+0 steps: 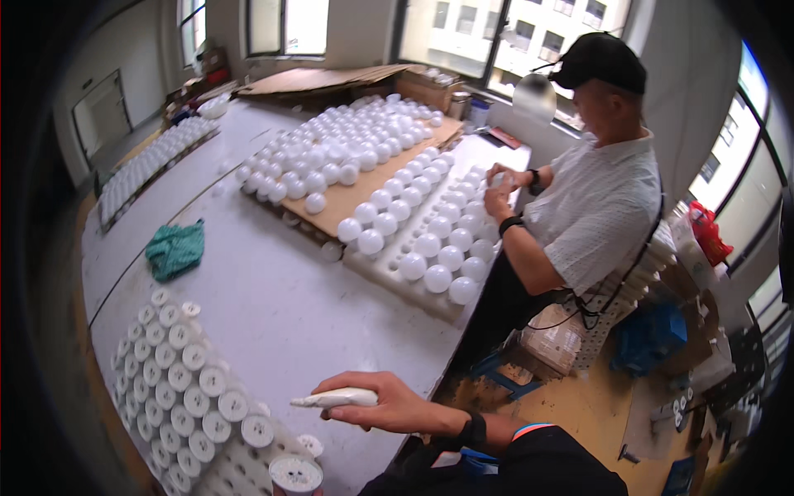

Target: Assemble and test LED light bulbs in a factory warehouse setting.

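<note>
My right hand (395, 404) wraps round a white squeeze tube (347, 398), whose thin tip points left above the table. At the bottom edge, the fingertips of my left hand (279, 491) show beneath a white LED bulb base (295, 474) with a round, dotted disc facing up; most of that hand is out of the picture. The tube's tip is apart from the base. To the left, a white holed tray (240, 463) carries rows of similar bulb bases (196, 402). Another base (310, 445) stands just beyond the one I hold.
Across the table (273, 306), a co-worker (591, 198) handles a piece over a foam tray (389, 273) of white globe bulbs (438, 279). More globes (331, 174) cover a cardboard sheet. A green cloth (175, 250) lies on the left. Boxes and a blue stool (504, 376) stand on the right.
</note>
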Available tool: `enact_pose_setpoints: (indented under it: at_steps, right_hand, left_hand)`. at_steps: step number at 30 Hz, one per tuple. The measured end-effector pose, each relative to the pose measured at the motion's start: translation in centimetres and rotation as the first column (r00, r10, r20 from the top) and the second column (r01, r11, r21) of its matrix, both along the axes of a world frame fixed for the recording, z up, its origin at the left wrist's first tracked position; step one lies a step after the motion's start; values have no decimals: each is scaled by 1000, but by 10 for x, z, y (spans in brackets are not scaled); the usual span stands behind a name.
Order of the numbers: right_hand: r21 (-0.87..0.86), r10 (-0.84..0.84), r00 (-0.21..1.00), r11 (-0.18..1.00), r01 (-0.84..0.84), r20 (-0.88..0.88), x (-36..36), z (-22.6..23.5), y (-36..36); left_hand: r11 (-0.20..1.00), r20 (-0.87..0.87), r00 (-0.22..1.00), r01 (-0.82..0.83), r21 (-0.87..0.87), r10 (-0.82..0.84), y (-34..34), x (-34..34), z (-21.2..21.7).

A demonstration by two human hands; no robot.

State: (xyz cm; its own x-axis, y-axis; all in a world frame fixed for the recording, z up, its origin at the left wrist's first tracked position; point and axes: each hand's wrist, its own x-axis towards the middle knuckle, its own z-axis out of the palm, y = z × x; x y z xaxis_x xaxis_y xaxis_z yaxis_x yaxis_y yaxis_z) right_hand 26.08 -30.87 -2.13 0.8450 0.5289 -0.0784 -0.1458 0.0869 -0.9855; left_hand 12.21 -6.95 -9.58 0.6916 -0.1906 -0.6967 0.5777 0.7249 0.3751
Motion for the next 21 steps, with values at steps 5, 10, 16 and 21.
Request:
enact_pose_setpoints:
  at_steps: [5,10,16,21]
  right_hand:
    - [-240,115,704,967,81,701,-21,11,27]
    - [-213,118,563,971,107,818,-32,13,47]
    - [-250,164,387,951,182,907,-42,8,55]
    - [-324,247,316,920,219,916,-44,10,53]
  left_hand:
    - [968,282,958,17,-251,56,5,-10,10]
    - [945,283,959,70,-321,25,8,-3,31]
    - [952,312,949,130,-277,-39,12,-7,36]
    - [945,271,959,162,-284,-83,13,-9,36]
